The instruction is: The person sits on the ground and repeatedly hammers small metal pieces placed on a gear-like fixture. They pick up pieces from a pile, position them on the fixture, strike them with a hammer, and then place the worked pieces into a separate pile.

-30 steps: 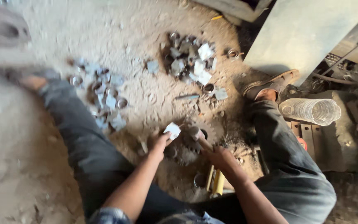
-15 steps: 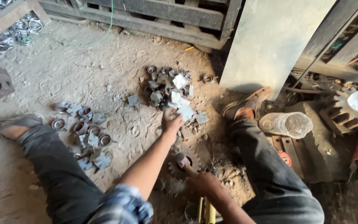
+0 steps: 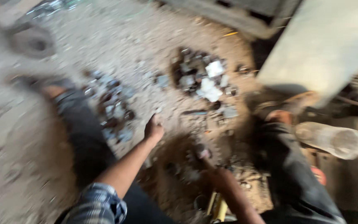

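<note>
Seated on the dirt floor (image 3: 30, 174), legs spread, the person works in the gap between the knees. Nearest, at about 5 o'clock, the right hand (image 3: 222, 180) rests low over a dark workpiece (image 3: 189, 166) half sunk in the dirt; its fingers reach toward a small part (image 3: 204, 153), but blur hides whether the grip is closed. Just past it, at 11 o'clock from the workpiece, the left hand (image 3: 154, 128) is curled into a loose fist, apparently around a small piece, though I cannot tell for sure. Farther out lie two heaps of metal pieces: the left pile (image 3: 112, 110) beside the left leg, and the far pile (image 3: 201, 76) at 12 o'clock. A clear bottle (image 3: 332, 139) lies at 3 o'clock.

The step looks like sorting pieces between workpiece and piles. Any next move calls for steady aim at one small piece.
</note>
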